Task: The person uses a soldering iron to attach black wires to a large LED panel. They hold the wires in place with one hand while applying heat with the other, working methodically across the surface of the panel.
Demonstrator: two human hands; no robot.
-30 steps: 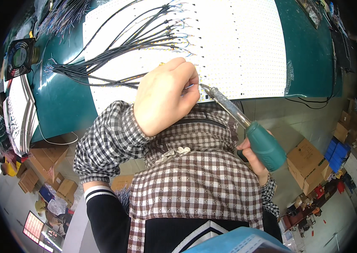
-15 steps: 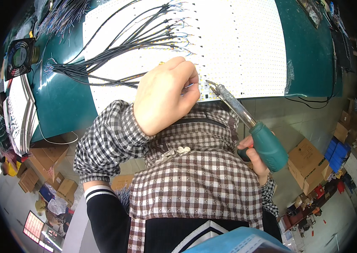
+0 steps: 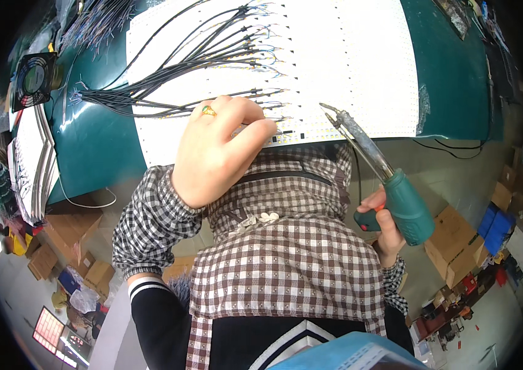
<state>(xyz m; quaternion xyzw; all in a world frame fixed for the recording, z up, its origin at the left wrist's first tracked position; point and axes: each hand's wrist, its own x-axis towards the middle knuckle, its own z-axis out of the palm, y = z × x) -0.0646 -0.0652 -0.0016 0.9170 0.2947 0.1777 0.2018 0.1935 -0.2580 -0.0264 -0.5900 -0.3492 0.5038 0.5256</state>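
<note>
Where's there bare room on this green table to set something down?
Right: mostly bare green table between the white panel and the dark clutter. Left: the patch below the cable ends, between the stacked boards and the panel. Crowded: the panel's left half, under black cables and the left hand.

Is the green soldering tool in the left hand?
No, the right hand grips the green soldering tool, while the left hand is partly over the white board.
</note>
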